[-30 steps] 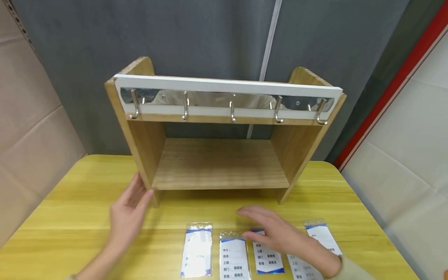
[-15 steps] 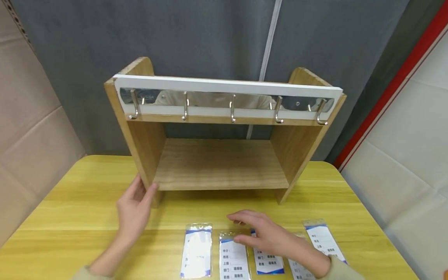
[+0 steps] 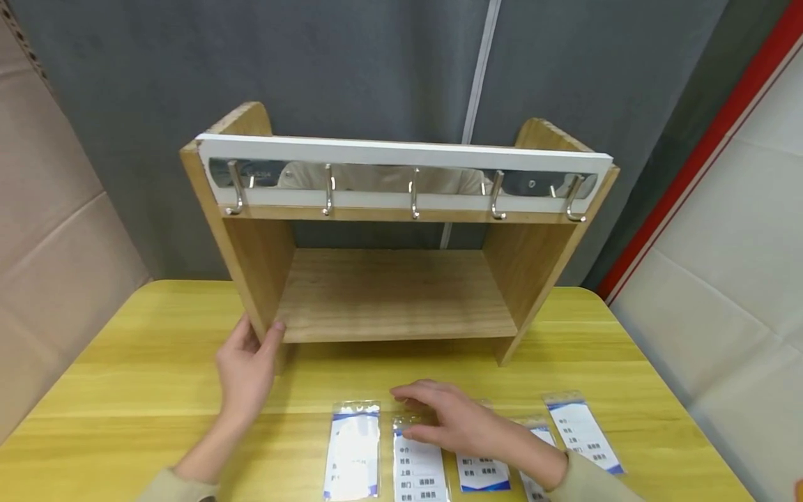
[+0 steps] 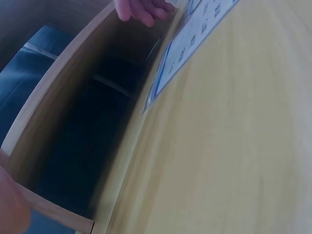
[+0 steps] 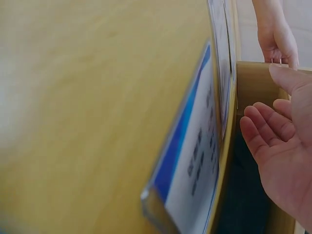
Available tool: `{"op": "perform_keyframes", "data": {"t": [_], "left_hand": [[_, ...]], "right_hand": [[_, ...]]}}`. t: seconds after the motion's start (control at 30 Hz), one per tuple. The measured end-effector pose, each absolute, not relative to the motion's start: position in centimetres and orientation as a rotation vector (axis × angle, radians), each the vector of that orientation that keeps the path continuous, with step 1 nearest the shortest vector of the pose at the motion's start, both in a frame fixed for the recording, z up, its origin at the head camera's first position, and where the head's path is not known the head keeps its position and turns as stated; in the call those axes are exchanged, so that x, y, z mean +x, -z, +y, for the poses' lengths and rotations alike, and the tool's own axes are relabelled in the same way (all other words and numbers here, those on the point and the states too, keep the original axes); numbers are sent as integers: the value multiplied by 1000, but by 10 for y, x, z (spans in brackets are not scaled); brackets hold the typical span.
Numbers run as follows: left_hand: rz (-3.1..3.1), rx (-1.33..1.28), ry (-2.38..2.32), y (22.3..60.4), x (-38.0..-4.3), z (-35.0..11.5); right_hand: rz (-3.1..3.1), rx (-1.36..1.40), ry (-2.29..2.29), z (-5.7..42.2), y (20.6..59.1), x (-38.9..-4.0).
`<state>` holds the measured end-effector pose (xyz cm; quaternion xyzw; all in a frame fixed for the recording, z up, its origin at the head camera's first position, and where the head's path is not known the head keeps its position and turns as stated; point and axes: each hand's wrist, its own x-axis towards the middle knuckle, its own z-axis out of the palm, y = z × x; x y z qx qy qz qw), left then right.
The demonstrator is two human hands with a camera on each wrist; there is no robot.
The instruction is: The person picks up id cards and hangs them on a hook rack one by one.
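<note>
A wooden shelf (image 3: 395, 296) stands on the table with a white hook rail (image 3: 376, 150) across its upper front. My left hand (image 3: 246, 376) grips the foot of its left side panel, thumb on the front edge and fingers round the outer side. In the left wrist view only the thumb (image 4: 10, 204) shows at the corner. My right hand (image 3: 448, 422) hovers over the badge cards, fingers loosely bent and holding nothing; its palm (image 5: 292, 165) shows in the right wrist view. Under it lie a badge card (image 3: 420, 464) and another badge card (image 3: 483, 475), partly hidden.
More clear-sleeved badge cards lie along the front: a left badge card (image 3: 351, 453) and a far right badge card (image 3: 583, 432). Several metal hooks (image 3: 414, 195) jut from the rail. A grey partition (image 3: 376, 63) stands behind the yellow table (image 3: 157, 348).
My left hand has moved right and up and closed round the shelf's left panel. My right hand has drifted left over the badge cards, uncovering the far right one.
</note>
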<state>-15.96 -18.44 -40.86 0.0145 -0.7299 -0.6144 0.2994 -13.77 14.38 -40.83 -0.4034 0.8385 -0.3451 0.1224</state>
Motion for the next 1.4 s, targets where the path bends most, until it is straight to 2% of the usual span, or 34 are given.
{"op": "perform_keyframes", "data": {"t": [0.73,1.4], "left_hand": [[-1909,64,1647,412,-158,-182],[-1763,176,1788,413,-157,-180]], "right_hand": [[2500,-1056,1025,105,415,-152],[2566,-928,923,89,417,-155]]}}
